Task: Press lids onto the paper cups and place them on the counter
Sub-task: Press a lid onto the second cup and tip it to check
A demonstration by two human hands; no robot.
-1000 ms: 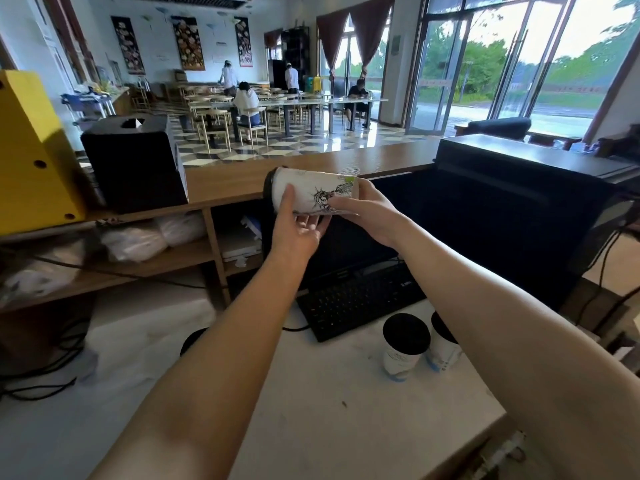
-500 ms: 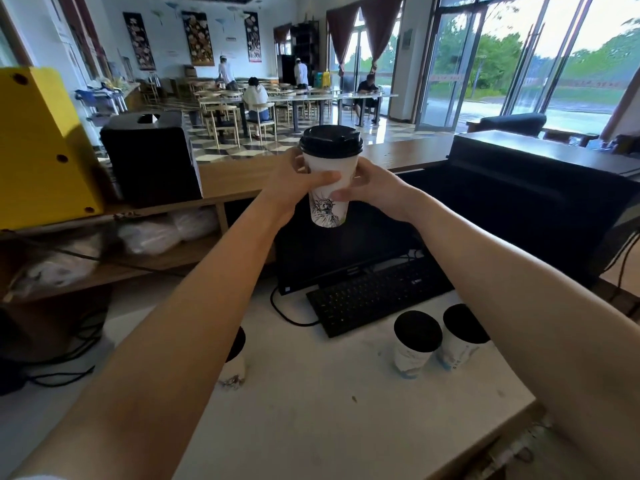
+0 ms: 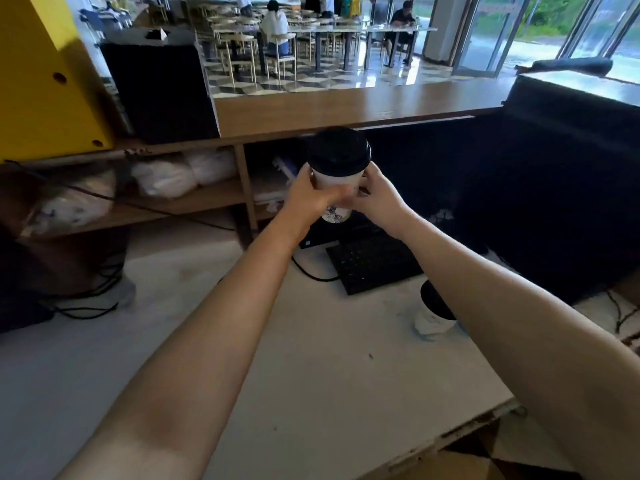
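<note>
**Step in hand:** lid seating, final stage. The paper cup [image 3: 333, 184] is held upright in mid-air, above the keyboard [image 3: 374, 263] and just in front of the edge of the wooden tabletop [image 3: 346, 109]. The black lid [image 3: 338, 147] sits on its rim and looks level. Whether it is snapped home all round cannot be confirmed, as the far side is out of sight.

**Grip state:** the left grip [image 3: 310, 199] is wrapped round the cup wall just under the lid. The right grip [image 3: 379, 199] holds the opposite side of the wall at about the same height. Both are grasping the cup; neither is released.

**Next move, as judged:** placement. Raise the cup clear of the wooden tabletop's edge and carry it forward. Set it on its base on bare wood to the right of the black box [image 3: 159, 91], then let go. Keep it vertical and squeeze lightly, because a paper wall deforms and can lift a lid.

**Containers:**
- The held cup's contents are hidden by the lid.
- A second lidded cup [image 3: 433, 317] stands on the white tabletop [image 3: 311, 358] near the keyboard, partly behind the right forearm. Its contents are likewise hidden.
- White bags [image 3: 166, 176] lie on the shelf [image 3: 214, 199] below the wooden tabletop.
</note>
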